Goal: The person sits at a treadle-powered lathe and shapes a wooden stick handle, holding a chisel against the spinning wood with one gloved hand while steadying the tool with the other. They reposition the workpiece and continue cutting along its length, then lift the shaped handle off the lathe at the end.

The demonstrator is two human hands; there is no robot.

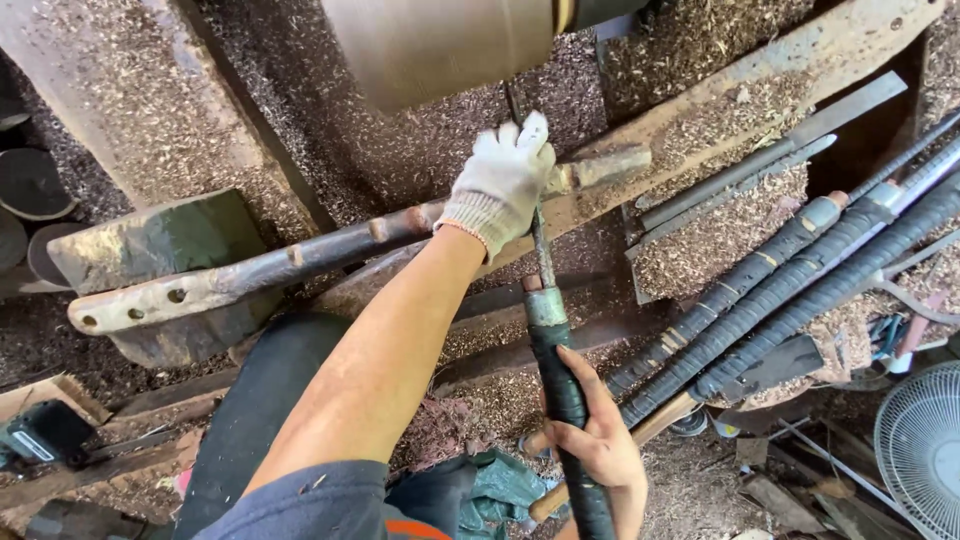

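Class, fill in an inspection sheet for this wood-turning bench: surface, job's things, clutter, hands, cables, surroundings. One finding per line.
Surface: lathe bed buried in wood shavings.
Job's things: long turning tool with black wrapped handle, its tip up at the pale wooden workpiece; tool crosses the rusty tool rest.
Clutter: spare wrapped-handle tools leaning on the right; flat steel bars.
Hands: gloved left hand on the tool shaft at the rest; bare right hand gripping the handle.
Cables: nothing seen.
Surroundings: fan at lower right; wood scraps on the floor.
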